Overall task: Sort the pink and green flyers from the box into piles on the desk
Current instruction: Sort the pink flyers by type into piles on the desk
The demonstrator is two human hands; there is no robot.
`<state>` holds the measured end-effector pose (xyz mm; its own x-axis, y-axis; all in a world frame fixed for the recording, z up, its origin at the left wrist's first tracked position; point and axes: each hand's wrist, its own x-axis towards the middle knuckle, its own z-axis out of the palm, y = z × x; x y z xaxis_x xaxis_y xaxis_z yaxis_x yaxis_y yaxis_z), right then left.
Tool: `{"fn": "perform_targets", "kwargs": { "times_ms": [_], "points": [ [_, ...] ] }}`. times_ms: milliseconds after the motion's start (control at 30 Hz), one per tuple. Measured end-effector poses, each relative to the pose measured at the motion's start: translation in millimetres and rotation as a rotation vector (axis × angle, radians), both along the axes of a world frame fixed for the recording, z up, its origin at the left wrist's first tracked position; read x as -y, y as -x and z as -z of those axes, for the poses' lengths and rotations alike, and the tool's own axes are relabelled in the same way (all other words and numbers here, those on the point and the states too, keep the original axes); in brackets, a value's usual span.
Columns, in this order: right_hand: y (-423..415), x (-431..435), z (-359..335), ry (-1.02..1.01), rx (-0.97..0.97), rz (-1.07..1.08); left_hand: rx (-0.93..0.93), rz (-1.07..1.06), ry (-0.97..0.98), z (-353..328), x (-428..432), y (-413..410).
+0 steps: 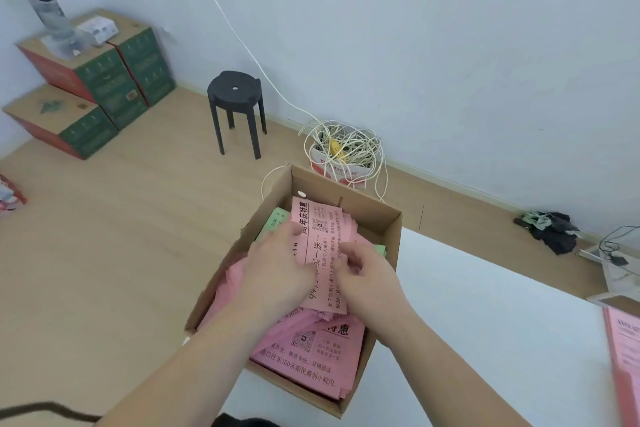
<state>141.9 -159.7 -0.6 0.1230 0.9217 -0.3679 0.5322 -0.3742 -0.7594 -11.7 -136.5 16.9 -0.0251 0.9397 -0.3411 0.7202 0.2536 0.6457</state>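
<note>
An open cardboard box stands at the left edge of the white desk, full of pink flyers with green flyers showing at its far left and right. Both hands are inside the box. My left hand and my right hand each grip a small stack of pink flyers from either side, lifted a little above the rest. A pile of pink flyers lies on the desk at the far right edge.
On the wooden floor stand a black stool, stacked green and red cartons with a water bottle on top, and a bag of tangled white cable just behind the box. Dark cloth lies by the wall.
</note>
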Motion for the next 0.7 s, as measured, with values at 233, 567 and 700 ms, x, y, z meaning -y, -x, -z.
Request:
{"fn": "perform_targets", "kwargs": {
  "times_ms": [233, 567, 700],
  "points": [
    [-8, 4, -8, 0.043, -0.261, 0.016, 0.504, 0.057, -0.063, -11, 30, -15],
    [-101, 3, -51, -0.128, -0.365, 0.092, 0.164, 0.47, -0.213, -61, 40, -10],
    [-158, 25, -62, -0.057, -0.513, -0.059, 0.324, 0.503, -0.155, -89, 38, -28]
  ]
}}
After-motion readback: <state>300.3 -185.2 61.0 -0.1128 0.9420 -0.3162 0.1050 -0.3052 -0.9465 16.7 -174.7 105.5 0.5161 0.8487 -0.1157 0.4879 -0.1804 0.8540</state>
